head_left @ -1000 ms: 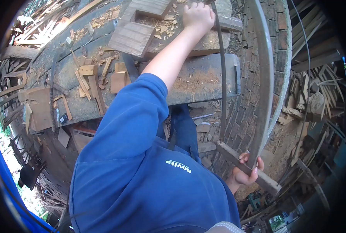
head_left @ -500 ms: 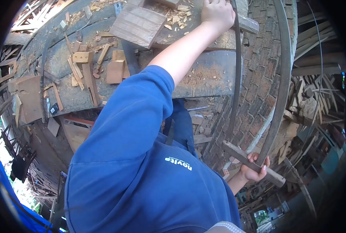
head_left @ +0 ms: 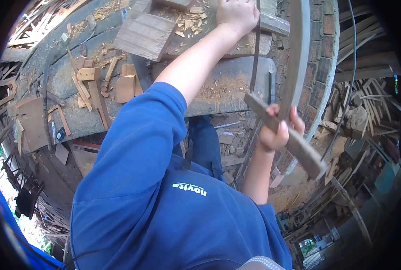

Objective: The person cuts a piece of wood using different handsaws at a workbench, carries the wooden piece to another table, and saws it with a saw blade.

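R hand (head_left: 279, 128) wrapped tight round end bar of wooden frame saw (head_left: 295, 67), blade (head_left: 256, 49) upright at bench edge. L hand (head_left: 236, 14) pressed, fingers curled, on workpiece (head_left: 254, 42) atop workbench (head_left: 227, 90). Sawdust, offcuts (head_left: 126, 85) show cutting under way; cut depth can't tell. Saw weathered, grey.

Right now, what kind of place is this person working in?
Most likely an open-air woodworking shop. Wood offcuts and shavings lie across the bench, the right hand grips a wooden frame saw, and scrap timber is piled around.
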Available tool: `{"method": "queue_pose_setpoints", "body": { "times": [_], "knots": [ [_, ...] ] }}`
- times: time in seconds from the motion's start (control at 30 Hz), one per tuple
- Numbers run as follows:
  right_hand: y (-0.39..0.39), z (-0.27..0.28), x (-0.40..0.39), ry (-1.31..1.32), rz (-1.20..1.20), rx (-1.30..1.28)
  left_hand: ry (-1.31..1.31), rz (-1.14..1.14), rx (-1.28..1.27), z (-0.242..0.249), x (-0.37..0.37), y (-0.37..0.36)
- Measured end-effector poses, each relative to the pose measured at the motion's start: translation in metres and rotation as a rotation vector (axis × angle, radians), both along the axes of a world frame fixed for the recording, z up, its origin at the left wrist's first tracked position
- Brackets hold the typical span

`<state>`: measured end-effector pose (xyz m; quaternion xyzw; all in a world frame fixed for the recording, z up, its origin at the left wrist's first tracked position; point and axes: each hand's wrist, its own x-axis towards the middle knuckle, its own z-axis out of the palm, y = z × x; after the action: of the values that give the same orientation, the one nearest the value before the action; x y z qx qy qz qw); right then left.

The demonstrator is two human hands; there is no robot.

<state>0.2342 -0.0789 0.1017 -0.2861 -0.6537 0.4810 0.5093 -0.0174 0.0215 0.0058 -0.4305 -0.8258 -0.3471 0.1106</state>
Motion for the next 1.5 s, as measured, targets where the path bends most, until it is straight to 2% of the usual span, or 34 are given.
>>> {"method": "queue_pose_setpoints", "body": {
  "times": [0.07, 0.2, 0.27, 0.37, 0.5, 0.6, 0.67, 0.73, 0.77, 0.8, 0.83, 0.87, 0.93, 0.97, 1.07, 1.1, 1.17, 1.27, 1.3, 1.37, 1.43, 1.47, 1.5],
  "knots": [
    [0.007, 0.006, -0.011, -0.045, -0.016, -0.021, -0.01, 0.014, -0.023, -0.001, -0.002, 0.004],
    [-0.023, 0.009, 0.035, -0.15, 0.048, 0.07, -0.034, 0.076, -0.076, 0.003, 0.0, 0.012],
    [-0.064, 0.024, 0.074, -0.086, 0.069, -0.035, -0.049, 0.08, -0.135, 0.001, 0.003, 0.009],
    [-0.103, 0.036, 0.105, -0.083, 0.033, -0.132, -0.006, 0.105, -0.087, -0.001, 0.001, 0.009],
    [-0.072, 0.008, 0.077, 0.065, 0.018, -0.147, 0.011, 0.022, -0.073, 0.001, 0.001, 0.004],
    [0.0, -0.007, -0.01, -0.085, -0.039, 0.029, 0.03, 0.01, -0.072, 0.003, 0.001, 0.001],
    [0.015, -0.003, -0.036, -0.033, -0.082, 0.082, 0.04, 0.018, -0.089, 0.006, -0.004, 0.006],
    [0.011, 0.004, -0.029, -0.275, -0.069, 0.178, -0.002, 0.084, -0.136, 0.006, -0.003, 0.009],
    [-0.006, -0.004, -0.007, -0.22, -0.035, 0.058, -0.004, 0.069, -0.138, 0.008, -0.005, 0.012],
    [-0.031, -0.001, 0.018, -0.208, -0.009, 0.173, -0.03, 0.089, -0.179, 0.006, -0.014, 0.021],
    [-0.061, -0.003, 0.051, -0.141, 0.03, 0.134, -0.063, 0.121, -0.219, 0.005, -0.022, 0.027],
    [-0.089, 0.01, 0.073, -0.164, 0.004, 0.069, -0.064, -0.007, -0.196, 0.003, -0.024, 0.024],
    [-0.113, 0.021, 0.084, -0.077, 0.002, 0.036, -0.034, 0.012, -0.178, 0.0, -0.023, 0.024],
    [-0.114, 0.016, 0.084, -0.074, -0.005, 0.031, 0.006, 0.017, -0.154, -0.001, -0.023, 0.024],
    [-0.091, 0.008, 0.075, 0.163, -0.077, -0.193, 0.065, -0.028, -0.148, -0.001, -0.023, 0.02],
    [-0.074, 0.002, 0.061, 0.155, -0.061, -0.192, 0.073, -0.03, -0.148, -0.001, -0.021, 0.019],
    [-0.032, -0.022, 0.027, 0.071, -0.023, -0.021, 0.078, -0.006, -0.145, 0.0, -0.019, 0.017],
    [0.004, 0.005, -0.04, -0.047, -0.141, 0.043, 0.033, 0.054, -0.129, -0.007, -0.022, 0.021],
    [0.004, 0.003, -0.038, -0.05, -0.139, 0.039, 0.03, 0.055, -0.133, -0.006, -0.024, 0.021],
    [-0.001, 0.0, -0.022, -0.251, -0.08, 0.189, -0.016, 0.092, -0.14, -0.005, -0.02, 0.022],
    [-0.038, 0.002, 0.009, -0.064, -0.012, 0.142, -0.033, 0.078, -0.174, 0.011, -0.026, 0.024],
    [-0.06, 0.012, 0.031, -0.105, -0.007, 0.05, -0.056, 0.08, -0.22, 0.014, -0.029, 0.024],
    [-0.082, 0.008, 0.053, -0.037, -0.027, 0.067, -0.069, 0.084, -0.225, 0.009, -0.025, 0.022]
  ]
}}
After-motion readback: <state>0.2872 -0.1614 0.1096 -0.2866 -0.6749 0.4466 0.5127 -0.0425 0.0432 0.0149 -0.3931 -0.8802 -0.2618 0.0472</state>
